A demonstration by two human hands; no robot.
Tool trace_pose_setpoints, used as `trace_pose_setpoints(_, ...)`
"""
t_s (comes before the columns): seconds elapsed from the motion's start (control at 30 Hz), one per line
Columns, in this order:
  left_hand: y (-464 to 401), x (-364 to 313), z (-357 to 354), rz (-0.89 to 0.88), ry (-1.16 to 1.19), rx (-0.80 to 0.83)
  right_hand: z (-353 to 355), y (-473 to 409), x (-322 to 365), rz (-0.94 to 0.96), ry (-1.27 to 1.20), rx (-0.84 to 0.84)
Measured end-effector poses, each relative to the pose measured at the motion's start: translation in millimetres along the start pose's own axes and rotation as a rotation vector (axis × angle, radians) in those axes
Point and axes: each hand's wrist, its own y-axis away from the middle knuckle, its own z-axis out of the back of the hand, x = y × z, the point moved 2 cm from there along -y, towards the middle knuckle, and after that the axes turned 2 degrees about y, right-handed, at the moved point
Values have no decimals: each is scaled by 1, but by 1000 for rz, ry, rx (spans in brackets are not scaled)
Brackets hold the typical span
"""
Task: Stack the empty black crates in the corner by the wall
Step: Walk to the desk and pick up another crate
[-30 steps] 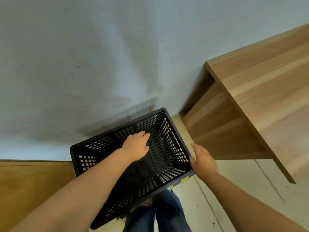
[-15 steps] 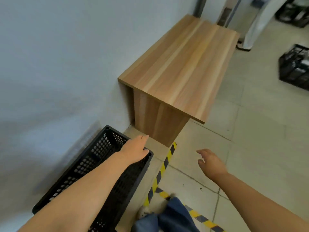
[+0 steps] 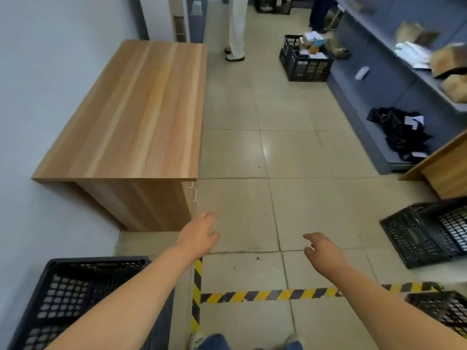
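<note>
Both hands have let go of the black crate and the view has turned out to the room.

Head view: the left hand (image 3: 198, 237) and right hand (image 3: 322, 251) float over the floor tiles, fingers loose and apart, holding nothing. The empty black crate (image 3: 75, 296) sits by the wall at 8 o'clock, next to the wooden table (image 3: 136, 109). Two more black crates wait at 3 o'clock (image 3: 424, 236) and 4 o'clock (image 3: 439, 309). Striped tape (image 3: 265, 296) crosses the floor.
</note>
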Motion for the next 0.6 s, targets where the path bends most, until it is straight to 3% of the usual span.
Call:
trace_pose_setpoints(0.37, -63, -228, -114, -181, -74, 109, 71, 25, -235, -141, -52, -56)
trace_pose_setpoints(0.6, -94, -338, -173, -293, -114, 171, 109, 47, -354, -294, -81, -87)
